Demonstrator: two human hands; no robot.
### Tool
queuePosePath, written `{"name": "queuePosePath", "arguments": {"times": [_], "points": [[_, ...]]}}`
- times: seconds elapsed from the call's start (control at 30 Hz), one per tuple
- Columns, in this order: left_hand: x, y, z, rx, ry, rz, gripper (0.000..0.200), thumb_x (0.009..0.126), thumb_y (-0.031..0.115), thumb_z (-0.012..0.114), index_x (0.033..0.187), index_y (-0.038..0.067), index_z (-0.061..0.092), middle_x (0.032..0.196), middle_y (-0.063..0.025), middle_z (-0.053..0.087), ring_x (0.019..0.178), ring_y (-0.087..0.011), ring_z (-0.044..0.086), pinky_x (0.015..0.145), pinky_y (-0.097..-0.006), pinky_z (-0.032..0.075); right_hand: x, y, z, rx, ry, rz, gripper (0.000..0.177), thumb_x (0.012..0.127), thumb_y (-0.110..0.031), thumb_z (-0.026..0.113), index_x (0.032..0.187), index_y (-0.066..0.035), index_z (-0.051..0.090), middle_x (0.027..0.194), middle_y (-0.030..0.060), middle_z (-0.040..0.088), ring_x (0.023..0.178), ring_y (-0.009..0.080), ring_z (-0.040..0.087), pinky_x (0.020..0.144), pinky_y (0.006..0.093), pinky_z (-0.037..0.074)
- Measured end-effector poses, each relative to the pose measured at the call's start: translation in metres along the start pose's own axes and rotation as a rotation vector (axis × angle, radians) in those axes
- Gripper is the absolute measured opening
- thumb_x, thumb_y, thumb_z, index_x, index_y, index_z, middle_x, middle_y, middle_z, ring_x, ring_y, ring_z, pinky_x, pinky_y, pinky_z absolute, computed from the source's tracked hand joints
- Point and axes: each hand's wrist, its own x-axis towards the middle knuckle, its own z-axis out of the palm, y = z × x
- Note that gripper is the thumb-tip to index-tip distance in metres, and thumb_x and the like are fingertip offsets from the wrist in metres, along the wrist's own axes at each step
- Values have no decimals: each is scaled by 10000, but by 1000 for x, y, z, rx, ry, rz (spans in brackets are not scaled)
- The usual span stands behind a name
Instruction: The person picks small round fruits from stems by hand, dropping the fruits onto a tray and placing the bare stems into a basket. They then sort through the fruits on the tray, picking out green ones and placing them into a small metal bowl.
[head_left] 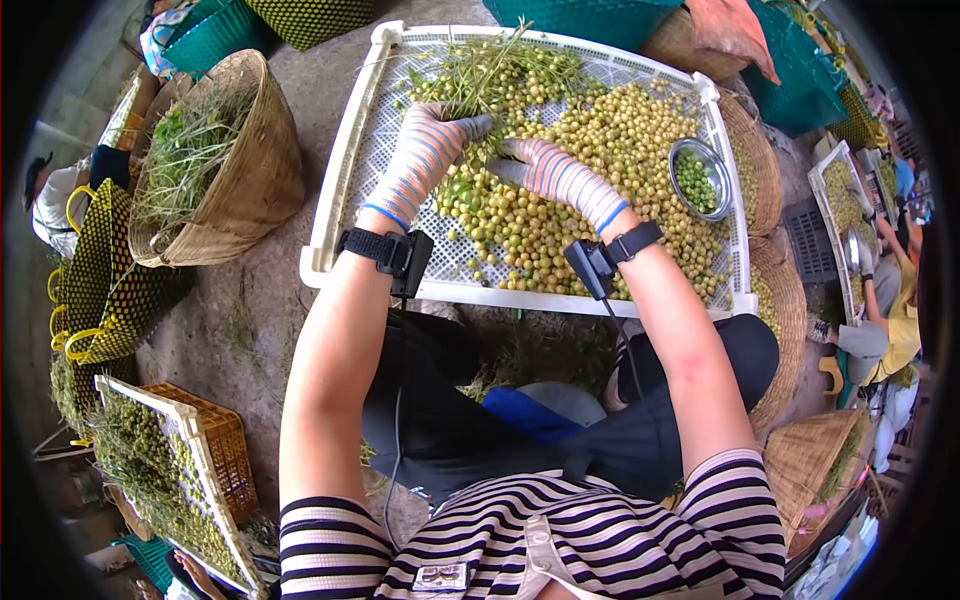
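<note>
My left hand point(435, 145), in a striped glove with dark fingertips, is closed round a bunch of thin green stems point(490, 88) bearing small round fruits. Beside it my right hand point(555, 175), gloved alike, has its fingers bent together at the bunch's lower edge; what they pinch is hidden. Beneath both lies a white perforated plastic tray point(345, 190) spread with loose yellow-green round fruits point(600, 130). More fruiting stems rest at the tray's far side. A metal bowl point(674, 165) of greener fruits point(694, 182) sits on the tray's right part.
A woven basket point(265, 150) of stripped stems stands left, near yellow-black woven baskets point(90, 270). Lower left, another tray point(205, 470) of fruit rests on an orange crate point(225, 435). Wicker baskets point(790, 330) line the right side. Another person point(895, 310) works at a tray far right.
</note>
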Motion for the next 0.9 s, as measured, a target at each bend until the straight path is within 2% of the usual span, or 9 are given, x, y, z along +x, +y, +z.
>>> {"name": "queuePosePath", "arguments": {"times": [0.17,0.23,0.3,0.37,0.5,0.57,0.7,0.8,0.9], "points": [[1,-3,7,36,81,-35,190,726,139,721,847,5,664,693,-40,631,545,-99,489,538,-258,415,-6,-6,-6,-195,108,89,371,844,-326,533,1074,-38,573,1062,166,591,973,303,564,843,362,439],[-3,7,9,-76,153,-23,209,718,132,728,861,-1,654,699,-43,630,549,-99,493,538,-257,416,-6,-19,-15,-416,-48,421,335,850,-320,521,1043,-55,591,1037,164,597,950,309,567,843,383,437],[1,7,5,-169,173,-24,225,708,131,738,863,-1,643,673,-31,615,509,-98,467,496,-258,395,-12,6,-7,-382,-43,414,311,839,-308,531,1022,-66,603,1052,161,589,945,309,565,848,397,435],[-3,16,1,-78,180,-117,284,700,172,753,894,22,609,587,-1,543,425,-83,412,409,-237,325,-16,30,-2,-354,145,126,284,827,-270,541,1031,-81,602,1104,154,563,962,317,551,856,401,429],[-13,33,-5,-53,159,-176,183,703,138,744,799,40,623,580,13,539,411,-78,385,392,-239,309,-18,17,-21,-355,212,-59,646,700,-327,694,1255,-113,442,1280,177,439,1171,325,427,985,374,348],[-8,21,-8,-105,102,-145,192,705,153,742,799,38,620,544,19,521,389,-75,374,381,-235,293,-11,2,-27,18,139,-96,829,638,-411,744,1295,-64,377,1313,188,403,1225,306,373,1023,365,303],[-3,15,0,-178,11,-139,184,713,171,732,733,22,625,494,-22,523,366,-82,386,369,-217,299,2,-25,-14,484,54,26,706,697,-338,738,1230,11,434,1218,145,510,1135,221,462,976,323,348],[-9,25,0,-171,-19,-154,174,718,154,725,744,7,637,538,-60,572,392,-102,450,384,-235,339,5,-32,-6,724,143,-88,411,746,-205,699,1085,-18,562,990,75,624,869,133,554,828,289,428],[-11,15,6,-236,47,-78,137,723,119,714,746,7,638,557,-61,583,424,-113,486,400,-240,358,0,-47,-18,432,84,175,310,798,-218,629,1060,-55,597,876,68,644,785,141,588,726,264,453]]}}
